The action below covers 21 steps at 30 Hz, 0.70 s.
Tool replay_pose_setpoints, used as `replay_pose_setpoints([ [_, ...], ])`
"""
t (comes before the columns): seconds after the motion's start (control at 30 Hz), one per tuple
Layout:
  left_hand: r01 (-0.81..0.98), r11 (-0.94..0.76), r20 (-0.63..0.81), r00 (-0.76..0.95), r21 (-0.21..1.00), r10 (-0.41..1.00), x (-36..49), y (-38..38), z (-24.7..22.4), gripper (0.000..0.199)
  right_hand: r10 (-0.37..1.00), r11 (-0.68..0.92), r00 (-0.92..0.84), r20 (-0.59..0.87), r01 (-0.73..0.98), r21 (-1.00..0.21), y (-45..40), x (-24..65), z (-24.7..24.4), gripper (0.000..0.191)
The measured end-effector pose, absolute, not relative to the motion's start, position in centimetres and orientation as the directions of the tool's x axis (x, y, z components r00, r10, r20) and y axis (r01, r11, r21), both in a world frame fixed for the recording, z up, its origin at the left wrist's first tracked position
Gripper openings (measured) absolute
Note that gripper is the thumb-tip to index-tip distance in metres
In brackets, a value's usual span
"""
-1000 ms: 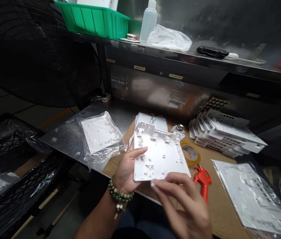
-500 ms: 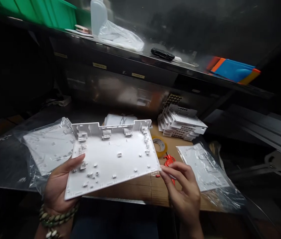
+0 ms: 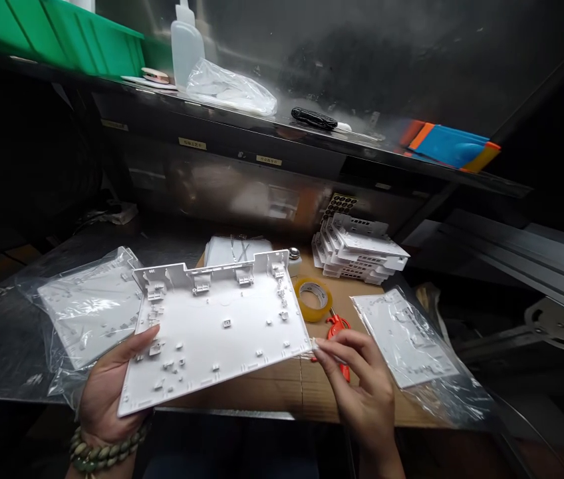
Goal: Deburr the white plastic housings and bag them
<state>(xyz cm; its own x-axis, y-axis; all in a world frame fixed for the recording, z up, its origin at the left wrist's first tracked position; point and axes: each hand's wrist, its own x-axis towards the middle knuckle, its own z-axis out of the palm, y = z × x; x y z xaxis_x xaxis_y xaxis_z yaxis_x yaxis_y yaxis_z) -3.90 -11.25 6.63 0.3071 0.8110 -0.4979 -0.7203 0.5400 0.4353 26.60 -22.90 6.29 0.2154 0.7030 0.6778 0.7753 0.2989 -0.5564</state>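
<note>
A white plastic panel with small clips and a raised notched back edge is held tilted over the work surface. My left hand grips its left side, thumb on top, a bead bracelet at the wrist. At the panel's lower right corner, my right hand is closed in a pinch; a thin whitish item shows by its fingers, too small to name. Just beyond that hand lies a red-handled tool, partly covered by the fingers. A yellow tape roll sits behind the panel's right edge.
Bagged white panels lie at left and right. White parts are stacked at the back right of the cardboard. A shelf above bears a green bin, a bottle and a blue-orange item.
The view has shifted slightly, so the shelf items appear lower. The panel and both hands appear a little further left and lower, and more of the tape roll shows. The hold is unchanged.
</note>
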Motion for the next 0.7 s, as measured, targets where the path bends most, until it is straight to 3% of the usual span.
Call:
replay_pose_setpoints([
  [0.13, -0.729, 0.545, -0.527, 0.296, 0.414, 0.796, -3.8, -10.9, 6.8, 0.069, 0.658, 0.311, 0.287, 0.696, 0.739, -0.598, -23.5, 26.6, 6.3, 0.028],
  [0.33, -0.742, 0.557, -0.426, 0.397, 0.373, 0.813, -4.9, -10.7, 5.5, 0.071, 0.681, 0.343, 0.180, 0.710, 0.779, -0.526, -23.2, 26.5, 6.2, 0.034],
  [0.43, -0.736, 0.577, -0.389, 0.445, 0.355, 0.807, -5.7, -11.0, 4.7, 0.076, 0.662, 0.277, 0.263, 0.702, 0.784, -0.555, -22.3, 27.6, 6.5, 0.027],
  [0.7, -0.632, 0.632, -0.487, 0.420, 0.448, 0.766, -7.5, -12.6, 2.7, 0.091, 0.561, 0.325, 0.365, 0.743, 0.729, -0.603, -20.3, 27.5, 9.8, 0.027],
])
